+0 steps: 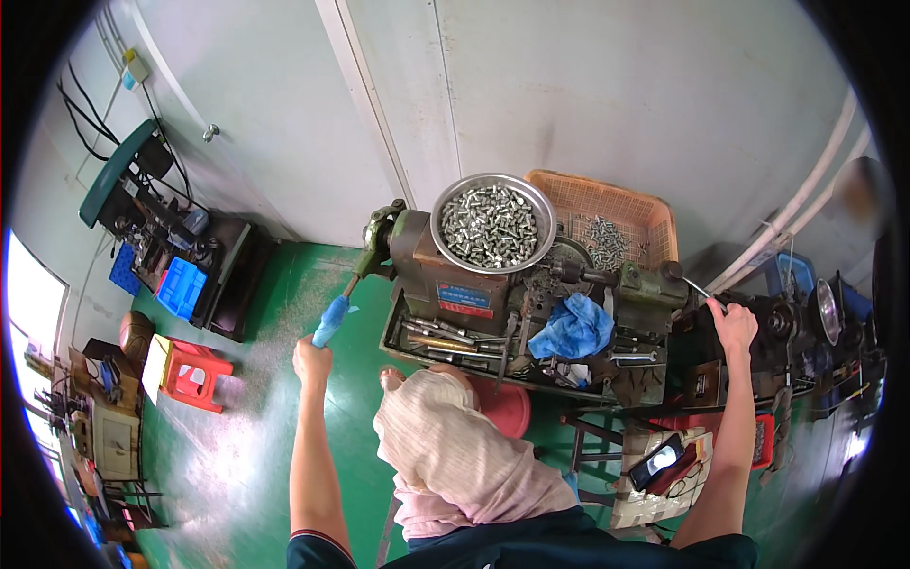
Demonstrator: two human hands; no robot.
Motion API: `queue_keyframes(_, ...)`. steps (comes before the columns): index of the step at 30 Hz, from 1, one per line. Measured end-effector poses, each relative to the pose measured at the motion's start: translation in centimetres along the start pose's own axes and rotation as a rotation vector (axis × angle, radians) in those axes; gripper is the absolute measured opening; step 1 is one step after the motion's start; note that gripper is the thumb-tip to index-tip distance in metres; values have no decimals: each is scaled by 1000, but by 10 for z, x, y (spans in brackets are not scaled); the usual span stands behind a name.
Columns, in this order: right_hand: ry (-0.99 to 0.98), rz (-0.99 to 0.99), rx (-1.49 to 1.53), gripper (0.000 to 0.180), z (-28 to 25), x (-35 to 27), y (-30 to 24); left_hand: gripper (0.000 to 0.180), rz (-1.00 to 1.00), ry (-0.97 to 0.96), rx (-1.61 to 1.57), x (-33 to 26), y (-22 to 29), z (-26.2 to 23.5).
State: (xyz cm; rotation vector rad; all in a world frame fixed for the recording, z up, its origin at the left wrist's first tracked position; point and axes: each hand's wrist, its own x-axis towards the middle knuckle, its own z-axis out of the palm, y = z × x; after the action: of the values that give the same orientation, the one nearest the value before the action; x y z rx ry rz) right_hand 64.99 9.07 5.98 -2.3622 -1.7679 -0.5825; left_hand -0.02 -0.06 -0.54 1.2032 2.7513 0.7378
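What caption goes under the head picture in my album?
Left grip on a blue-wrapped lever, right grip on a metal handle, bowl of metal parts between.

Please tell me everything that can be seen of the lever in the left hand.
The lever runs from a green bracket on the machine toward the lower left. Its bare rod looks like brown metal; the grip is wrapped in blue, plastic-like material, with a loose flap. The left hand is closed around the lower part, hiding the end.
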Motion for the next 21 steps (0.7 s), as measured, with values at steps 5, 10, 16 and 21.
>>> queue_keyframes(5, -20, 13, -6, 59, -5, -1, -5, 20, -15, 17, 3, 0, 0, 2)
queue_keyframes(10, -27, 24, -14, 60, -8, -3, -8, 20, 6, 11, 8, 3, -4, 4)
queue_keyframes(16, -31, 55, -22, 60, -10, -6, -10, 21, 10, 46, -2, 2, -4, 6)
queue_keyframes(21, -24, 67, -21, 62, -10, -8, -10, 21, 18, 53, -11, 2, -4, 6)
